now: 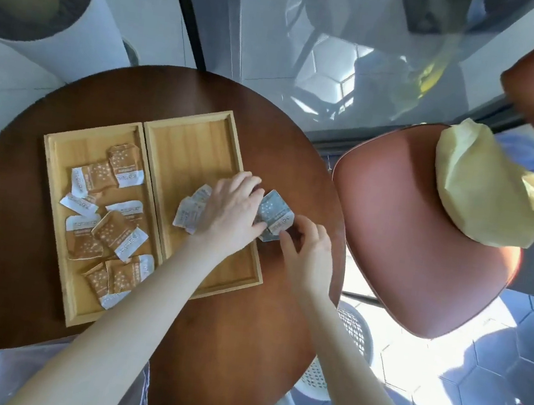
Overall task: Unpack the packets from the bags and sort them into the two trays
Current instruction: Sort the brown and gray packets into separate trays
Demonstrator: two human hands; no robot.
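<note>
Head view, looking down on the round brown table (234,349). To my right an orange chair (414,254) with a pale yellow bag (476,184) on its seat, well apart from the work.

Two wooden trays sit side by side, touching along their long edges. Left tray (56,210): scattered orange packets (110,233), roughly ten. Right tray (195,146): a small pile of grey packets (190,209) near its right half, far end bare.

My left hand (234,208) lies flat over the grey pile, fingers extended and close together, pressing on it; fingertips reach past the tray's right rim. My right hand (304,244) pinches the near edge of a grey packet (273,218) that lies across that rim, half on the table.

Step in hand, as I judge it: sorting, moving the grey group into the right tray.

Next move calls for: lift or slide the straddling packet over the rim, keep the left hand steadying the pile so nothing spills out. Whether the yellow bag holds more packets, cannot tell.
</note>
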